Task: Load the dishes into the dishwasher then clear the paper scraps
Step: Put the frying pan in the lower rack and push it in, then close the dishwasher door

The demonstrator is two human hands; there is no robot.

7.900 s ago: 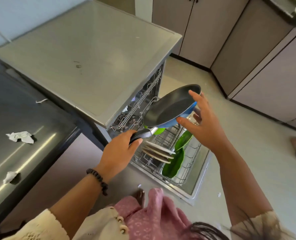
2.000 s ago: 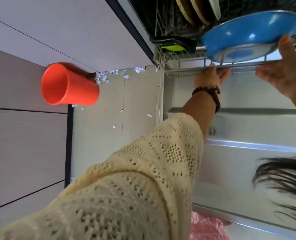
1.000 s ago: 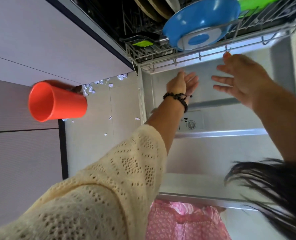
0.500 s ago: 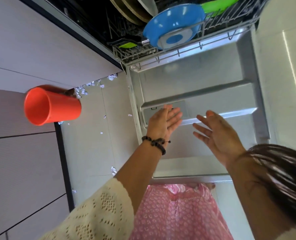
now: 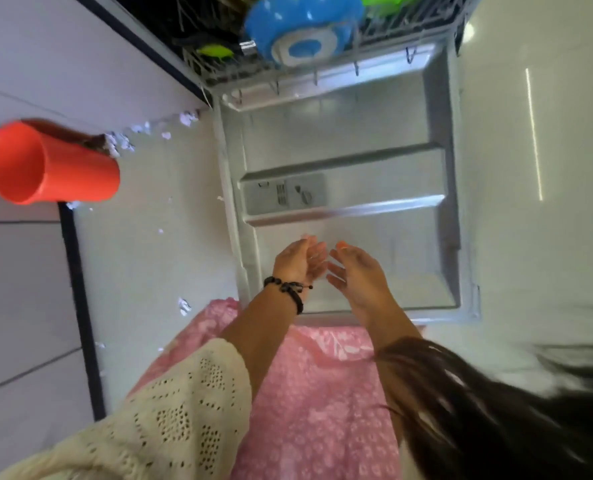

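The blue frying pan stands on edge in the lower dishwasher rack at the top of the view, bottom toward me, with green dishes beside it. The dishwasher door lies open and flat below the rack. My left hand and my right hand hover side by side over the door's near part, fingers relaxed, holding nothing. White paper scraps lie scattered on the floor left of the door, one scrap near my knee.
An orange bin stands on the floor by the cabinet fronts at the left. My pink garment fills the bottom middle and dark hair hangs in at the bottom right. Pale floor stretches right of the door.
Both hands have left the pan in the rack and drawn back toward me along the open door, coming closer together. The view has pulled back from the rack.
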